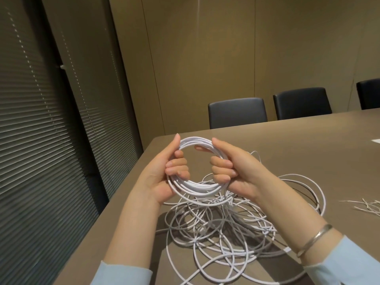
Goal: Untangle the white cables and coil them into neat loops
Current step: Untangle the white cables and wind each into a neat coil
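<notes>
Held upright above table (287,145), facing viewer: coiled white cable (193,185), left hand (170,169) grasping at 9 o'clock, right hand (228,167) at 3. Tangled cables (226,227) heaped below, 6 o'clock.

The coil (195,185) sits between the left hand (164,173) and right hand (234,167), above the tangled cables (226,227) on the table (308,145).

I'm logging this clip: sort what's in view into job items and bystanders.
Job: coiled loop gripped by left hand and right hand; tangled white cables on the table.
Bystanders: chairs, blinds, white ties, bracelet.
</notes>
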A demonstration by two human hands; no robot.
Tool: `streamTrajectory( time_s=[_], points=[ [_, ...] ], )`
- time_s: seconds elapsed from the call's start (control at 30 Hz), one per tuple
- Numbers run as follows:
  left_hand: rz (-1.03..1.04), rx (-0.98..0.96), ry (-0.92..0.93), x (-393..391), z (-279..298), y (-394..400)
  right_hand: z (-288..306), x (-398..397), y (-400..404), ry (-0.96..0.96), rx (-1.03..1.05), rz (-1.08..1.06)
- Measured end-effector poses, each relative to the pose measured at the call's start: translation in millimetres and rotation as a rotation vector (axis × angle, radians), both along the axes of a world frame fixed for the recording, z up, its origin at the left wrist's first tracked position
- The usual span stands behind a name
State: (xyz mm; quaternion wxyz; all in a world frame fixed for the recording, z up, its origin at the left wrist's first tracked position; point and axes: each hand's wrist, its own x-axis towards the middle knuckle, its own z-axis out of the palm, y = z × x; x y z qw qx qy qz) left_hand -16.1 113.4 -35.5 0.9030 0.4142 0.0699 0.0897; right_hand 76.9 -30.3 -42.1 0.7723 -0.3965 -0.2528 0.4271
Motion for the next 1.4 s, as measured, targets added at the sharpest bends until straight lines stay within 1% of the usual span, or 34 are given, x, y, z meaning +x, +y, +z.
streamTrajectory(
  time_s=[0.1, 0.27, 0.33, 0.4, 0.47, 0.53, 0.6, 0.63, 0.7, 0.73, 0.87, 0.93, 1.03, 1.07, 1.13, 1.2, 1.23, 1.3, 1.4],
  points=[
    [0.004, 0.061, 0.010, -1.1, 1.2, -3.1, 0.8, -0.4, -1.2, -0.042, -0.031, 0.015],
    [-0.050, 0.049, 0.076, -1.4, -1.5, -2.5, 2.6, -0.6, -4.5, -0.177, -0.153, -0.009],
    [-0.041, 0.046, 0.090, -0.1, -3.3, -3.3, 2.2, 0.5, -6.1, -0.209, -0.176, -0.010],
    [0.011, 0.046, 0.087, 0.5, -3.5, -2.5, 0.5, 2.6, -6.2, -0.270, -0.175, -0.008],
    [0.103, 0.029, 0.061, -0.7, -2.1, 3.4, -2.6, 8.2, -5.8, -0.417, -0.205, -0.025],
    [0.195, 0.006, 0.012, -3.8, 0.3, 14.0, -3.5, 13.6, -10.0, -0.689, -0.295, -0.034],
    [0.261, -0.035, -0.027, -9.6, 1.7, 26.2, -3.0, 17.3, -18.7, -0.975, -0.445, 0.011],
    [0.282, -0.062, -0.045, -13.2, 1.8, 33.1, -3.8, 19.1, -22.8, -1.081, -0.527, 0.025],
    [0.311, -0.103, -0.074, -21.3, 1.7, 46.1, -9.0, 25.9, -26.7, -1.208, -0.633, -0.029],
    [0.327, -0.113, -0.078, -24.9, 1.5, 52.4, -11.6, 29.8, -26.1, -1.233, -0.650, -0.114],
    [0.403, -0.116, -0.051, -34.8, -0.2, 69.6, -17.8, 47.5, -25.4, -1.252, -0.657, -0.609],
    [0.437, -0.109, -0.040, -36.8, -1.5, 71.5, -17.8, 53.0, -28.3, -1.280, -0.667, -0.755],
    [0.465, -0.106, -0.041, -38.2, -2.5, 70.6, -17.6, 57.6, -30.7, -1.412, -0.762, -0.986],
    [0.470, -0.107, -0.043, -38.8, -2.5, 70.9, -17.4, 60.4, -32.9, -1.398, -0.772, -1.055],
    [0.482, -0.105, -0.045, -41.0, -1.6, 72.4, -16.2, 70.7, -41.1, -1.282, -0.789, -1.148],
    [0.506, -0.099, -0.040, -42.7, -1.1, 74.3, -12.4, 81.2, -53.3, -1.171, -0.819, -1.180],
    [0.520, -0.096, -0.033, -42.8, -1.2, 74.2, -10.2, 84.3, -59.8, -1.113, -0.799, -1.165],
    [0.558, -0.065, -0.012, -41.5, -1.3, 73.3, -3.0, 82.6, -64.6, -0.989, -0.741, -1.049],
    [0.574, 0.033, 0.050, -33.9, -3.0, 67.1, 4.0, 70.5, -56.4, -0.888, -0.757, -0.807]
  ],
)
